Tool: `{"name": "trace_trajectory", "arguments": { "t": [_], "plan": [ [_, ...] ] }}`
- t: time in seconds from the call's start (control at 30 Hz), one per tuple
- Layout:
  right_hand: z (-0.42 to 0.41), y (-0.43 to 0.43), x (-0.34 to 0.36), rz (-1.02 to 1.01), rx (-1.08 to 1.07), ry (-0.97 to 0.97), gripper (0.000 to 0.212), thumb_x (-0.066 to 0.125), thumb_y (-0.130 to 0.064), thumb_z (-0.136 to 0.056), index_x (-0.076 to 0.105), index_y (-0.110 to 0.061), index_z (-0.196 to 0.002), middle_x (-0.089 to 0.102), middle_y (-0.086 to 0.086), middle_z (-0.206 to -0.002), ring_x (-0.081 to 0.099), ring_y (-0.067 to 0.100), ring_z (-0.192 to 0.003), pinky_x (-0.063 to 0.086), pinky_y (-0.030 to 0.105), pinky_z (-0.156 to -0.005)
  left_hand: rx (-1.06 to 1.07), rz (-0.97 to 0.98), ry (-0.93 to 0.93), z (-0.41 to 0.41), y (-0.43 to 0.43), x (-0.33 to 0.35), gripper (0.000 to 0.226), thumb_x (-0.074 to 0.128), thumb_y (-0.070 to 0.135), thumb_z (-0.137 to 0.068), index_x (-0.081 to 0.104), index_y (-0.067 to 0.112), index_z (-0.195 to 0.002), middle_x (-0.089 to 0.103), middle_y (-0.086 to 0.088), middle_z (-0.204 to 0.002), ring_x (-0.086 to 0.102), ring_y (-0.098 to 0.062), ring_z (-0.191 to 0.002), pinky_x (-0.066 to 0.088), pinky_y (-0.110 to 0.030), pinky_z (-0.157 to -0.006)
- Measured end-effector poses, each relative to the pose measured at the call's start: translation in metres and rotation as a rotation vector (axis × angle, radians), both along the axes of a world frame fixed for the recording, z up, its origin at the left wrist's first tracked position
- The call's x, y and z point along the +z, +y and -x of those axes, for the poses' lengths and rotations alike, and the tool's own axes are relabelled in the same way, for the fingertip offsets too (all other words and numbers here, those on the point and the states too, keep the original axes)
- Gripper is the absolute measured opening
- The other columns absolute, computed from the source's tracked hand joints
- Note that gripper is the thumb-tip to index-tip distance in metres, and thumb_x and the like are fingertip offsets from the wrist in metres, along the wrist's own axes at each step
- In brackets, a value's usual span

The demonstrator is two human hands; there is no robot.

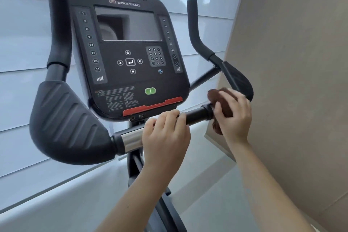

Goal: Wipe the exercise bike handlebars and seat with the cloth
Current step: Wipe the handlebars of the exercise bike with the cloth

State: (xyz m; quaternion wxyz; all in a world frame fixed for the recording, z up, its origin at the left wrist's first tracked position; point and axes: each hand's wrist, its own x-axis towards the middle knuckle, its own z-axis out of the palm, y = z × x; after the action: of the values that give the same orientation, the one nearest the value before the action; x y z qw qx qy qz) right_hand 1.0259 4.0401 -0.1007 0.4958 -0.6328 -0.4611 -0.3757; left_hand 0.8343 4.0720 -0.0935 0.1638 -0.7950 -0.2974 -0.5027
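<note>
Right hand (234,117) grips brown cloth (219,96) around handlebar (197,115); left hand (165,133) grips the bar.

Both bare forearms reach up from the lower edge. The left hand (165,133) lies palm down, fingers curled over the handlebar (195,114). The right hand (234,118), just beside it, grips the cloth (217,94) against the same bar.

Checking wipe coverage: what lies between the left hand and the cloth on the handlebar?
In the head view, only a bare black stretch of handlebar separates the left hand from the brown cloth gripped by the right hand.
</note>
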Motion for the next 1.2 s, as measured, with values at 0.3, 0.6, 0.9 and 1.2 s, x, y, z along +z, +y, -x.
{"name": "trace_trajectory", "arguments": {
  "t": [0.3, 0.6, 0.9, 1.2],
  "plan": [
    [0.039, 0.008, -0.003, 0.013, 0.120, -0.038, 0.029, 0.050, -0.032, -0.088, 0.068, -0.015, -0.103, 0.064, 0.008, -0.109, 0.055, 0.024, -0.098, 0.044, 0.029, -0.088, 0.070, -0.012, -0.178, -0.013, 0.002, -0.005, 0.011, 0.061, 0.021, -0.081, 0.066, 0.016, -0.073, 0.067, 0.004, -0.077, 0.058, -0.017, -0.062, 0.033, -0.029, -0.061],
    [-0.037, -0.008, 0.022, 0.188, 0.058, 0.095, 0.030, 0.053, -0.028, -0.080, 0.069, -0.013, -0.102, 0.065, 0.005, -0.107, 0.056, 0.028, -0.094, 0.037, 0.019, -0.087, 0.017, 0.082, -0.061, -0.020, -0.001, 0.005, 0.017, 0.059, 0.027, -0.082, 0.062, 0.014, -0.072, 0.060, -0.001, -0.073, 0.050, -0.022, -0.063, 0.029, -0.032, -0.061],
    [-0.041, -0.002, 0.053, 0.639, 0.412, -0.045, 0.035, 0.052, -0.037, -0.083, 0.065, -0.020, -0.109, 0.065, -0.001, -0.110, 0.057, 0.015, -0.101, 0.043, 0.024, -0.093, 0.132, -0.146, -0.034, -0.044, 0.011, -0.004, 0.026, 0.060, 0.020, -0.083, 0.054, 0.014, -0.059, 0.048, -0.001, -0.055, 0.043, -0.018, -0.049, 0.027, -0.029, -0.051],
    [-0.030, 0.005, 0.068, 0.753, 0.384, -0.065, 0.024, 0.056, -0.034, -0.082, 0.065, -0.033, -0.104, 0.064, -0.012, -0.104, 0.056, 0.009, -0.096, 0.046, 0.030, -0.090, 0.185, -0.267, -0.008, -0.045, 0.017, -0.010, 0.024, 0.069, 0.022, -0.073, 0.052, 0.017, -0.057, 0.047, 0.002, -0.053, 0.043, -0.016, -0.046, 0.022, -0.027, -0.053]
  ]
}}
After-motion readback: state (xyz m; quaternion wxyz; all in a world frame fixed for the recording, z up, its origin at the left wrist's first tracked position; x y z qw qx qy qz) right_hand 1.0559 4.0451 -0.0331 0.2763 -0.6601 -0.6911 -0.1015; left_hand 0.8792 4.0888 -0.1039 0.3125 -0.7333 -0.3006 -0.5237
